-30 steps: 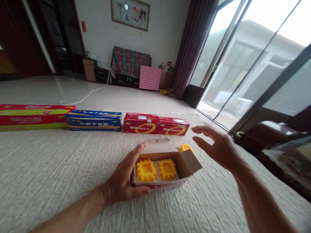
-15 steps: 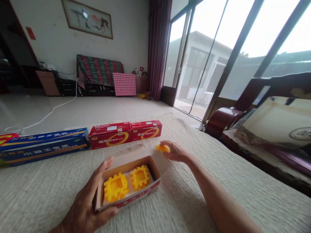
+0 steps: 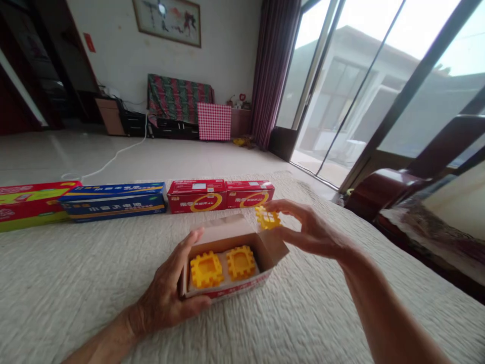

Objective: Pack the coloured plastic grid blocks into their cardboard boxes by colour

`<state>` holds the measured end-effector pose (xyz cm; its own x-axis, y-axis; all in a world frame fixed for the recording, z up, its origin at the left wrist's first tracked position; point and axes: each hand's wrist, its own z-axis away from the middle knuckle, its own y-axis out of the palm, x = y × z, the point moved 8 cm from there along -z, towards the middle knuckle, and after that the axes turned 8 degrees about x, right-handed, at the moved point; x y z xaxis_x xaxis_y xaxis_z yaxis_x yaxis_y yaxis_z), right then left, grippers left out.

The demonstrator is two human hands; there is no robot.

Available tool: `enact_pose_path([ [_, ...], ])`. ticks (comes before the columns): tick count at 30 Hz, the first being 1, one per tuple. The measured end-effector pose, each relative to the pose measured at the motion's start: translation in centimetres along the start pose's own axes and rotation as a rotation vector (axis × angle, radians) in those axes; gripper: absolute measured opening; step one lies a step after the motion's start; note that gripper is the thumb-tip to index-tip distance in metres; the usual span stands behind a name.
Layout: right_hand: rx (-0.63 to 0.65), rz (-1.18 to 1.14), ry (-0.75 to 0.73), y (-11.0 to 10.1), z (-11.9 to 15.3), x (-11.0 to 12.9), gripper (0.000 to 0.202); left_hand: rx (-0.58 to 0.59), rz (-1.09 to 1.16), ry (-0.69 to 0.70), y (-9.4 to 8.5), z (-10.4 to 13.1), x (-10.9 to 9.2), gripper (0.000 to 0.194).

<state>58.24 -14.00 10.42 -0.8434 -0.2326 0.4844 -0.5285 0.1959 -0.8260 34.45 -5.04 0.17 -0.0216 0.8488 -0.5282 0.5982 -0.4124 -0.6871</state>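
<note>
And there, 小霸王电池 is displayed along the blue box (image 3: 115, 202); 南孚 is seen on the nearer-left red box (image 3: 197, 196); further characters are blurred.

Off-white quilted cover (image 3: 125, 278), ridged texture, near edge out of frame. Row of closed boxes along its far edge: red-and-green box (image 3: 34, 206) toward the far left, cut off by frame; blue box (image 3: 117, 202) just beside it; then left red box (image 3: 197, 197) and right red box (image 3: 250, 194), end to end, toward the far right corner. Open carton (image 3: 238, 289) sits nearer than the row, well in from the right edge.
</note>
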Motion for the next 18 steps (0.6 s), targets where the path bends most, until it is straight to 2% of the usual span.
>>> enact_pose_path([
  [2, 0.087, 0.025, -0.043, 1.2, -0.2, 2.9, 0.037, 0.0, 0.003, 0.002, 0.0, 0.0, 0.0, 0.1],
  [4, 0.183, 0.077, -0.072, 2.9, -0.5, 4.6, 0.039, -0.001, 0.008, 0.003, 0.0, -0.1, 0.0, 0.1],
  [6, 0.249, 0.131, -0.093, 4.5, -0.7, 5.1, 0.039, 0.0, 0.012, 0.002, 0.0, 0.0, 0.0, 0.1],
  [9, 0.262, 0.168, -0.103, 5.5, -0.8, 4.7, 0.04, 0.0, 0.01, 0.005, 0.0, 0.0, 0.0, 0.1],
  [14, 0.239, 0.133, -0.126, 5.0, -0.6, 4.9, 0.041, 0.009, -0.014, -0.004, 0.0, 0.0, -0.1, 0.099],
  [16, 0.176, 0.104, -0.114, 3.6, -0.5, 4.8, 0.038, 0.012, -0.021, -0.014, 0.0, 0.0, 0.0, 0.099],
  [18, 0.066, 0.084, -0.079, 1.8, -0.5, 3.6, 0.032, 0.007, -0.022, -0.014, 0.0, 0.0, 0.0, 0.099],
])
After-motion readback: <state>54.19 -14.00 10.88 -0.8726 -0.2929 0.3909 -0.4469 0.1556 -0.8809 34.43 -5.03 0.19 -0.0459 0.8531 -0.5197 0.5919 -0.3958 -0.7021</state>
